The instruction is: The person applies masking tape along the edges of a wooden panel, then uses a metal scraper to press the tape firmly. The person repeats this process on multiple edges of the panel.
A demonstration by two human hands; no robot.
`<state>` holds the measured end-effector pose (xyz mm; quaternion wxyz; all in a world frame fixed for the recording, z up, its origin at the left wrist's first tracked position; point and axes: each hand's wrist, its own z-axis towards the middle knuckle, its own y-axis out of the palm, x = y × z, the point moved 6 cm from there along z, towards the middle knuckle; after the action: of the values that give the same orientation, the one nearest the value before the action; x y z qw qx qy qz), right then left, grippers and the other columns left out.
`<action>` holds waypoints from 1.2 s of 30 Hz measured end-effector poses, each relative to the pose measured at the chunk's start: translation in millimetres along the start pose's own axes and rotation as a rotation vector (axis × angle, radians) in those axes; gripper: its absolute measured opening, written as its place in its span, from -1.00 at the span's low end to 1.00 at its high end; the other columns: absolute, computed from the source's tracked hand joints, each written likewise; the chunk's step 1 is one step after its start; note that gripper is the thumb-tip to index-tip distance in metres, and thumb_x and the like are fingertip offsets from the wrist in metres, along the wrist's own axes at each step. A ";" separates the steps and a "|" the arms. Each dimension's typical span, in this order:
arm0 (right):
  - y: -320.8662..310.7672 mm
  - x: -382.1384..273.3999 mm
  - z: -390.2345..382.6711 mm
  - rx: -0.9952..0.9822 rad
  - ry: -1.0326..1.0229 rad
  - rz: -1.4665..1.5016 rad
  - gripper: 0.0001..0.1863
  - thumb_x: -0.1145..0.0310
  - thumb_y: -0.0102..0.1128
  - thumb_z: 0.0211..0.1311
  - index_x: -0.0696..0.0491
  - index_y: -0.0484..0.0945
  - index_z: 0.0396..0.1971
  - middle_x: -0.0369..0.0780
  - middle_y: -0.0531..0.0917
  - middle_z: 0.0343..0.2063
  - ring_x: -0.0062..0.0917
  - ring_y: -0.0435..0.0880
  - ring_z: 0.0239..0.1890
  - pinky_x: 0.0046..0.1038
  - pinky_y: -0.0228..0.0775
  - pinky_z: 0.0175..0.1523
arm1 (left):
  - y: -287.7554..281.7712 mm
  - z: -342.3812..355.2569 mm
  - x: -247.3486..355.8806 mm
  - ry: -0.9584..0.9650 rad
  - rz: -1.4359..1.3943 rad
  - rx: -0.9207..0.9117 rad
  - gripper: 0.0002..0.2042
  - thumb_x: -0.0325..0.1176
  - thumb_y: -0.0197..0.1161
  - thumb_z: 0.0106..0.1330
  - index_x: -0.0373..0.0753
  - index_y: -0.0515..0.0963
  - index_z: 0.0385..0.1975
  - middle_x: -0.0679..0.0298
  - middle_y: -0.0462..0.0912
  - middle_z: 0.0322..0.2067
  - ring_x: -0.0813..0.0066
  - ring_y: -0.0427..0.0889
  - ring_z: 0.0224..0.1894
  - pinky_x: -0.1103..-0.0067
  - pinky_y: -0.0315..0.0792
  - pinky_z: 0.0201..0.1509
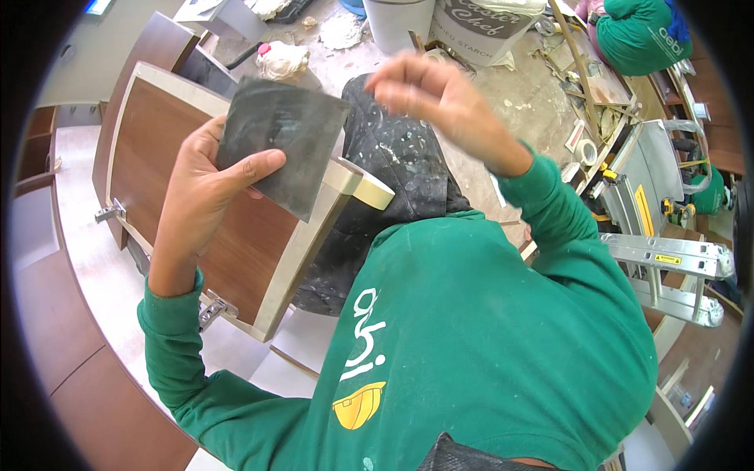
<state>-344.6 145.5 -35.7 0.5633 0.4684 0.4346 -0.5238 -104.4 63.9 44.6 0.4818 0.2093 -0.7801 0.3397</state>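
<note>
My left hand (206, 182) holds a dark grey square sheet of sandpaper (284, 140), thumb across its lower face, raised above a brown wooden cabinet door (169, 149) with a pale cream frame. The door leans against my paint-spattered dark trousers (393, 165). My right hand (436, 98) hovers in the air to the right of the sheet, fingers loosely spread, holding nothing. Metal hinges (214, 308) stick out from the door's near edge.
Another person in green (640, 35) crouches at the top right. White buckets (440, 23) stand on the dusty floor beyond. An aluminium ladder (667, 255) lies on the right. A roll of tape (585, 151), rags and scraps litter the floor. Brown panels lie at left.
</note>
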 end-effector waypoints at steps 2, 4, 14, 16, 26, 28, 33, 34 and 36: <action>26.9 30.5 -28.5 -0.143 0.182 0.013 -0.62 0.24 0.33 0.47 0.15 0.60 0.12 -0.31 0.66 -0.06 -0.63 0.63 -0.04 -0.55 0.50 0.12 | 3.1 -4.9 -20.0 -0.060 -0.042 -0.020 -0.45 -0.39 0.53 0.29 -0.41 0.51 0.24 0.29 0.75 -0.13 0.63 0.74 -0.18 0.65 0.63 -0.13; 45.0 42.6 -44.0 -0.194 0.229 0.000 -0.59 0.21 0.38 0.43 0.15 0.61 0.10 -0.29 0.63 -0.01 -0.64 0.61 -0.02 -0.55 0.51 0.10 | 11.9 -3.3 -30.2 -0.050 -0.072 -0.055 -0.35 -0.39 0.55 0.28 -0.40 0.42 0.33 0.25 0.74 -0.07 0.60 0.73 -0.14 0.63 0.64 -0.12; 58.9 49.0 -56.5 -0.174 0.297 -0.113 -0.56 0.15 0.48 0.34 0.14 0.63 0.03 -0.32 0.53 -0.02 -0.66 0.56 -0.10 -0.56 0.48 -0.08 | 23.8 3.3 -23.2 0.246 0.399 -0.036 -0.06 -0.47 0.55 0.17 -0.18 0.17 0.58 0.07 0.49 0.33 0.29 0.52 0.32 0.41 0.39 0.44; 61.6 51.8 -55.7 -0.156 0.283 -0.162 -0.58 0.14 0.49 0.34 0.14 0.65 -0.01 -0.32 0.51 -0.04 -0.67 0.55 -0.11 -0.55 0.46 -0.09 | 26.9 1.6 -18.8 0.334 0.490 -0.016 -0.07 -0.46 0.52 0.17 -0.13 0.18 0.59 0.06 0.51 0.33 0.25 0.52 0.34 0.39 0.38 0.45; 63.6 59.4 -52.3 -0.045 0.195 -0.101 -0.63 0.08 0.51 0.31 0.14 0.73 -0.25 -0.21 0.64 -0.13 -0.51 0.61 -0.12 -0.43 0.47 -0.06 | 34.7 4.0 -5.5 0.264 0.710 -0.024 -0.28 -0.36 0.37 0.09 -0.23 0.38 0.36 -0.01 0.53 0.25 -0.04 0.53 0.30 0.26 0.35 0.44; 64.7 58.1 -52.9 -0.031 0.203 -0.085 -0.63 0.09 0.52 0.30 0.14 0.73 -0.25 -0.21 0.64 -0.15 -0.51 0.61 -0.13 -0.42 0.47 -0.05 | 35.1 4.1 -4.8 0.247 0.720 -0.016 -0.30 -0.37 0.34 0.07 -0.24 0.39 0.33 -0.02 0.54 0.22 -0.06 0.54 0.28 0.26 0.37 0.42; 64.6 61.4 -52.8 -0.005 0.190 -0.076 -0.63 0.10 0.53 0.28 0.14 0.73 -0.27 -0.22 0.65 -0.18 -0.53 0.61 -0.16 -0.43 0.48 -0.12 | 40.2 6.5 -7.3 0.311 0.804 0.028 -0.34 -0.20 0.49 0.15 -0.27 0.42 0.25 0.01 0.56 0.13 -0.07 0.60 0.16 0.23 0.45 0.29; 64.7 61.3 -52.6 0.005 0.180 -0.077 -0.63 0.10 0.53 0.28 0.14 0.73 -0.28 -0.22 0.65 -0.19 -0.53 0.61 -0.17 -0.44 0.48 -0.14 | 41.0 6.9 -8.3 0.326 0.833 0.040 -0.34 -0.15 0.52 0.17 -0.27 0.43 0.22 0.02 0.57 0.11 -0.07 0.61 0.14 0.23 0.47 0.26; 64.9 60.7 -52.0 0.024 0.191 -0.060 -0.64 0.11 0.53 0.27 0.15 0.74 -0.30 -0.23 0.65 -0.20 -0.55 0.60 -0.19 -0.45 0.47 -0.18 | 40.9 8.8 -9.4 0.374 0.888 0.080 -0.35 -0.06 0.53 0.18 -0.27 0.45 0.17 0.05 0.57 0.06 -0.04 0.60 0.12 0.21 0.44 0.26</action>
<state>-275.4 186.3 -100.1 0.4978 0.5099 0.4937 -0.4985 -132.3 85.3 20.1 0.4138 -0.1902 -0.6806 0.5739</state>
